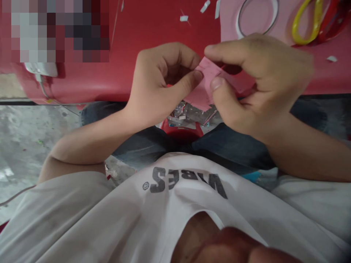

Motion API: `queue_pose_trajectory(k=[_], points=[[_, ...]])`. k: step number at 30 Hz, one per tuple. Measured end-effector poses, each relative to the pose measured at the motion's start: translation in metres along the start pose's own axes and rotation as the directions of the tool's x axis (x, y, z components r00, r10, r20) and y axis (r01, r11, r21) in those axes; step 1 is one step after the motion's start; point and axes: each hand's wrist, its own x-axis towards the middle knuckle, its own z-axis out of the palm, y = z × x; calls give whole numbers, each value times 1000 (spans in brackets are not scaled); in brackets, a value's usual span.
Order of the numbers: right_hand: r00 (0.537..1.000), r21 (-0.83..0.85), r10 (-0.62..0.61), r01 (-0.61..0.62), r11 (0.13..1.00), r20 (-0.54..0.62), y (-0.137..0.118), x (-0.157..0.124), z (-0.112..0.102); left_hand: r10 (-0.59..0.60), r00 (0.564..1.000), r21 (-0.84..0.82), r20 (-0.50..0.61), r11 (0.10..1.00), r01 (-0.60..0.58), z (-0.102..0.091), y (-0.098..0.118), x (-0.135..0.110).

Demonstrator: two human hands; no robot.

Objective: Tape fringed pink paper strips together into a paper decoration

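Note:
A folded piece of pink paper (205, 86) is held up between my two hands, over the near edge of the red table. My left hand (161, 82) is closed, pinching the paper's left side between thumb and fingers. On the other side, my right hand (255, 80) is also closed, with thumb and forefinger gripping the paper's upper right part. Creases run across the paper near both thumbs. Part of it is hidden behind my right hand's fingers.
Beyond my right hand lie a larger pink sheet (229, 22), a roll of tape (238, 22), and scissors with yellow (295, 31) and red handles (333, 31). White scraps (184, 18) dot the red table (153, 25). A white charger (45, 69) with a cable sits at left.

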Motion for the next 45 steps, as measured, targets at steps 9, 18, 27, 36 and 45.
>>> queue_pose_trajectory(k=[9,18,27,36,45], points=[[999,39,43,-43,998,-3,-1,-1,2,25,999,-49,-37,998,-27,1,-11,3],[987,168,134,-119,979,-84,3,0,1,-13,988,-208,-154,978,-20,0,-11,6],[975,258,148,-102,961,-166,19,4,16,10,998,-188,-64,982,-22,-1,-9,8],[980,230,112,-73,971,-163,21,2,15,191,972,36,-136,982,-188,4,-11,10],[971,413,154,-66,908,-184,9,7,9,514,856,53,55,855,-516,-6,-18,16]])
